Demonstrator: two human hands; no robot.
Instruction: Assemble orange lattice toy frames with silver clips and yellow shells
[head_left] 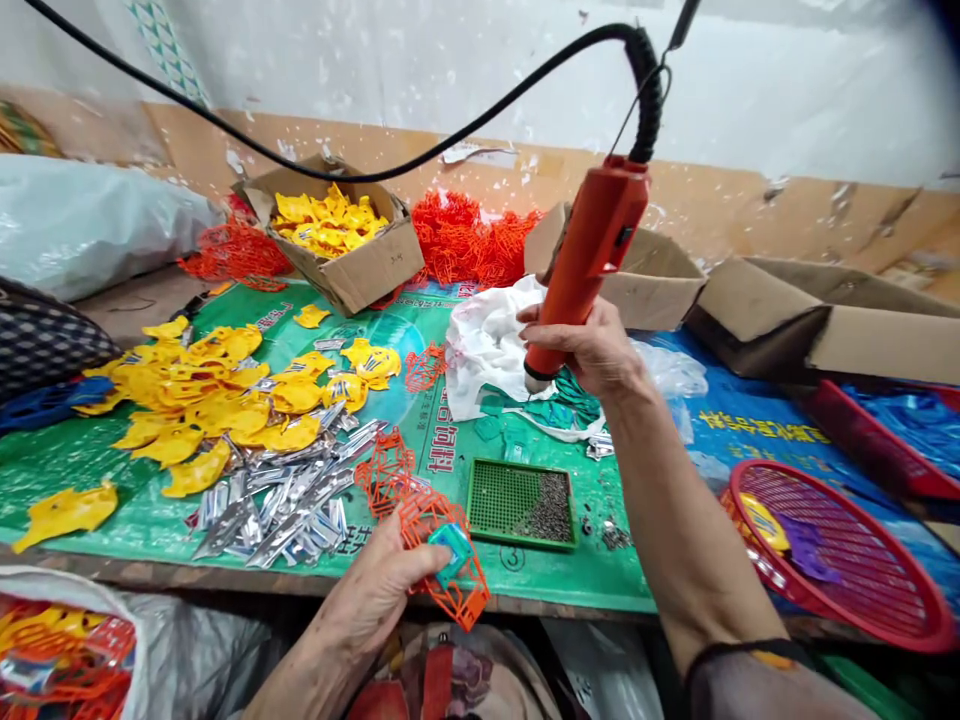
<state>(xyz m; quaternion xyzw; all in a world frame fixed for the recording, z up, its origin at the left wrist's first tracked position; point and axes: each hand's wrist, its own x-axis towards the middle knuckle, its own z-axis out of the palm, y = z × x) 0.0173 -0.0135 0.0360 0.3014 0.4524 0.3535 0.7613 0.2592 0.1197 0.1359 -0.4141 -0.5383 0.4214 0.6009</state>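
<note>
My left hand point(379, 570) is closed on an orange plastic lattice frame point(442, 520), its thumb pressing a small teal plastic piece point(454, 552) against it, just over the table's front edge. My right hand point(592, 345) grips a red electric screwdriver point(589, 255), held tilted with its tip down, above a heap of dark green plastic parts point(570, 400). A black cable runs up from the tool's top. Between the hands lies a green tray point(480, 500) with small metal screws point(551, 505) gathered on its right side.
Yellow plastic parts point(217, 400) and silver strips point(285, 500) are piled at left. A cardboard box point(367, 270) of yellow parts stands behind, near orange lattice pieces point(472, 240). White cloth point(487, 340) lies mid-table. A red basket point(847, 560) and open boxes point(885, 340) are at right.
</note>
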